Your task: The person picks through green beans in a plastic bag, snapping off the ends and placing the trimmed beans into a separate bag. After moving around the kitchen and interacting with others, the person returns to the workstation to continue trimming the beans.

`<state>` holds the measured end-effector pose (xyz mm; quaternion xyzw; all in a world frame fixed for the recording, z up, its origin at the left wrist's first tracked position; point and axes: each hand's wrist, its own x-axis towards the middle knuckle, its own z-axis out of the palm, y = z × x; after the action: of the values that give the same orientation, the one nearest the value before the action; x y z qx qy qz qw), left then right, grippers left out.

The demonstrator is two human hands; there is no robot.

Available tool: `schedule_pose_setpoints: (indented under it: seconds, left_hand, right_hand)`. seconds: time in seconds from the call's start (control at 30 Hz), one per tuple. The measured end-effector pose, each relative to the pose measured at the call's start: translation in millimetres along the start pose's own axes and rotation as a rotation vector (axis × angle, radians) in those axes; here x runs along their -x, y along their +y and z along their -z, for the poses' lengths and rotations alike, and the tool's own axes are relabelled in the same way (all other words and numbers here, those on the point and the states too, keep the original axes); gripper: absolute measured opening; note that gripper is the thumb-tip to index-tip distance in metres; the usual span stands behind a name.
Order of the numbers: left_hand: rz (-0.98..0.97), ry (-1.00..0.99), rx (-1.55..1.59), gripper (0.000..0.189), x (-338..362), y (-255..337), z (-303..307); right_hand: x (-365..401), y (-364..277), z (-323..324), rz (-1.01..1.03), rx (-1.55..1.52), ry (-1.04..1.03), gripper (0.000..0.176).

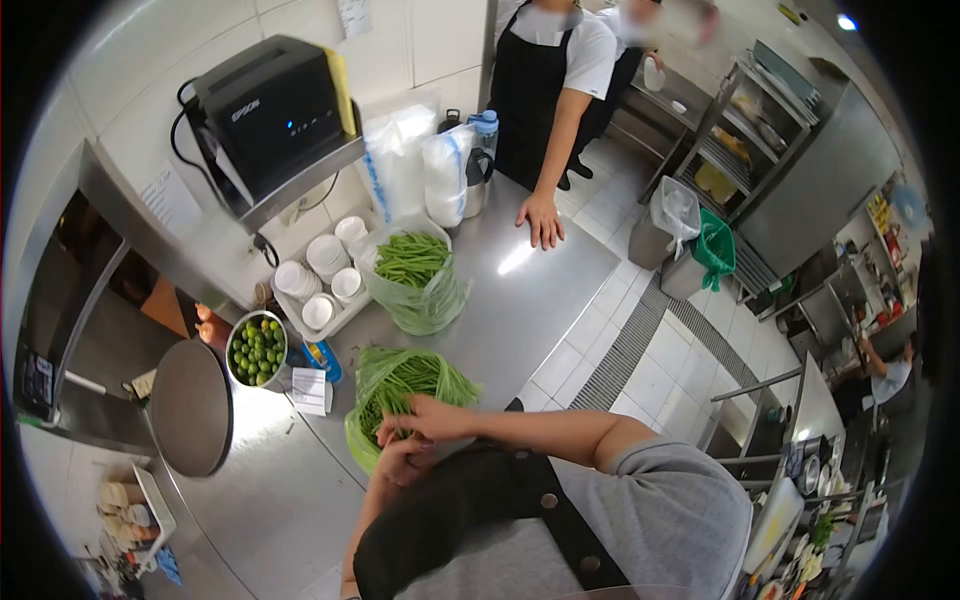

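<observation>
In the head view, green beans (425, 378) are contained in an open plastic bag (359, 438) near the table's (505, 325) near edge. Fingers of the right hand (445, 418) and left hand (404, 463) are bunched together; any grip cannot be confirmed. Beans are judged light, crisp, best held mid-length.

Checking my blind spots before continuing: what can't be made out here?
All in the head view:
What the left hand grips, if anything: covered by the right hand.
Bottom of the near bag: hidden under green beans.
Writing on the paper slip: too small.
</observation>
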<state>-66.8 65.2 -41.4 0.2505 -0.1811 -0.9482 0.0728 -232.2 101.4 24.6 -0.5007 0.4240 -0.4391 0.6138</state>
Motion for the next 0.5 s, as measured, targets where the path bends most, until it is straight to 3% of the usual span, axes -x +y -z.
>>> schedule_pose_setpoints:
  seconds: [0.07,0.1,0.17,0.2,0.23,0.3,0.4,0.5]
  left_hand:
    - [-0.037,-0.171,-0.063,0.038,1,12,-23]
    - [-0.033,-0.166,-0.104,0.039,-3,13,-28]
    - [-0.023,-0.134,-0.185,0.041,-1,8,-26]
    - [-0.022,-0.137,-0.186,0.042,-1,2,-21]
    - [-0.022,-0.144,-0.196,0.042,-5,-2,-17]
    - [-0.02,-0.127,-0.214,0.043,-6,-4,-11]
    - [0.005,-0.063,-0.199,0.043,-2,-5,-13]
    - [-0.013,-0.042,-0.185,0.043,0,-4,-14]
  right_hand:
    - [-17,-7,22,0.244,0.287,0.147,0.026]
    - [-20,-29,37,0.168,0.214,0.238,0.025]
    - [-29,-59,75,0.422,0.032,0.386,0.022]
    - [-32,-82,104,0.551,0.503,0.612,0.016]
    - [-33,-126,110,0.467,0.207,0.735,0.017]
    - [-41,-152,143,0.617,0.286,0.816,0.019]
    - [-60,-172,152,0.417,0.608,0.653,0.024]
    - [-100,-147,164,0.18,0.965,0.531,0.021]
